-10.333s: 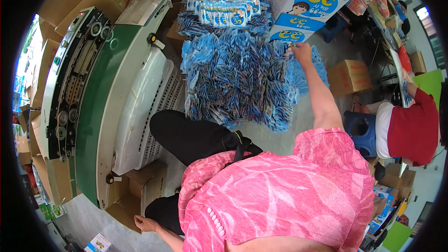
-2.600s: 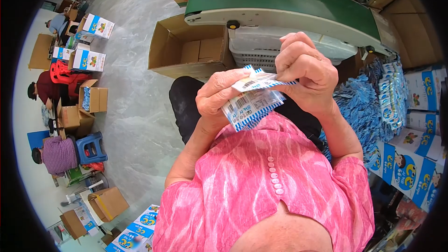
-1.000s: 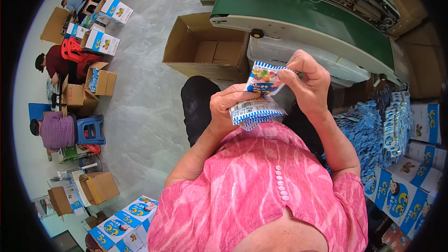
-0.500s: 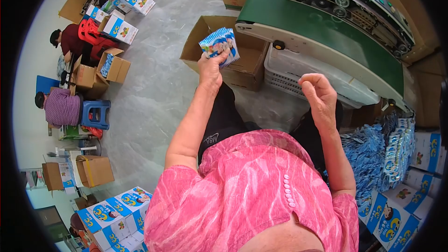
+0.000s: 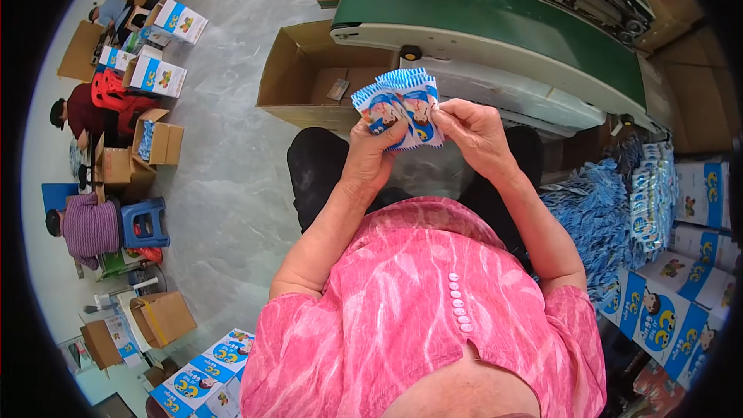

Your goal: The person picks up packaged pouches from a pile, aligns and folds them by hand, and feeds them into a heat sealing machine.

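Several blue-and-white printed packets (image 5: 395, 111) are fanned out in front of my chest. My left hand (image 5: 368, 156) grips them from below, its thumb across their front. At the right edge of the fan, my right hand (image 5: 478, 133) pinches a packet between thumb and fingers. Just beyond the packets stands an open cardboard box (image 5: 302, 112), with one small packet (image 5: 338, 89) lying on its bottom. To my right lies a large heap of blue packets (image 5: 592, 209), beside a neat row of packets (image 5: 652, 197).
A green conveyor belt (image 5: 480, 19) spans the area ahead, with a white plastic crate (image 5: 534, 101) under it. Printed cartons (image 5: 658, 310) stand at the right. Far left, co-workers sit near a blue stool (image 5: 145, 222) and open boxes (image 5: 159, 142).
Since half a second ago, the hands have come together and my right hand has taken hold of a packet's edge. A small packet now shows inside the cardboard box.
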{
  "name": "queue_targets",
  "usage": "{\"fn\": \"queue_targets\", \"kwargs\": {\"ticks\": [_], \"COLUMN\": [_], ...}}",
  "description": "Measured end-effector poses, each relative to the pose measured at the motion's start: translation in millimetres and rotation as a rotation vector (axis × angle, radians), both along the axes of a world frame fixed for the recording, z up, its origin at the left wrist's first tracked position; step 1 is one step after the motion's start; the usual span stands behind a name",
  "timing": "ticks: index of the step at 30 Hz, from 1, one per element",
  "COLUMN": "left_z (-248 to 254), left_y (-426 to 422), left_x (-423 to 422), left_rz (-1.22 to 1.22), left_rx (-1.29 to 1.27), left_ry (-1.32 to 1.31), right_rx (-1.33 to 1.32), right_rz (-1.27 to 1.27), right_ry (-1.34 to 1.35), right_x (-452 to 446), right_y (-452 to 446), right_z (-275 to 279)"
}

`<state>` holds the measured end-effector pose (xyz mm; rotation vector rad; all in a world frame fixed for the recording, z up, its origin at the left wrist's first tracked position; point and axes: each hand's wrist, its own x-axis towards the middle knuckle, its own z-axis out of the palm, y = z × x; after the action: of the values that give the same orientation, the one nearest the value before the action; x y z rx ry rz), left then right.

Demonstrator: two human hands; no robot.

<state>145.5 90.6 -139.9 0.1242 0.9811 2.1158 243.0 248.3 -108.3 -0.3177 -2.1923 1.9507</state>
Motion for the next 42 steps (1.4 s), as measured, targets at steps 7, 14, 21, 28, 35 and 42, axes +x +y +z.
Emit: {"fn": "queue_targets", "kwargs": {"ticks": [7, 14, 21, 28, 35, 42], "left_z": [6, 10, 12, -4, -15, -16], "left_y": [22, 44, 76, 65, 50, 49], "left_x": [19, 18, 20, 18, 16, 14], "left_rz": [-0.017, -0.059, -0.257, -0.162, -0.162, -0.124], "left_rx": [-0.034, 0.032, 0.158, 0.086, -0.013, 0.019], "left_ry": [0.025, -0.003, -0.019, -0.053, -0.025, -0.081], "right_rx": [-0.087, -0.536, -0.854, -0.454, -0.285, -0.374], "right_rz": [-0.241, -0.152, -0.294, -0.84, -1.229, -1.178], "right_ry": [0.179, 0.063, 0.204, 0.415, 0.289, 0.189], "right_x": [11, 23, 41, 74, 110, 85], "right_y": [4, 22, 60, 178, 341, 382], "right_z": [-11, -12, -15, 26, 9, -3]}}
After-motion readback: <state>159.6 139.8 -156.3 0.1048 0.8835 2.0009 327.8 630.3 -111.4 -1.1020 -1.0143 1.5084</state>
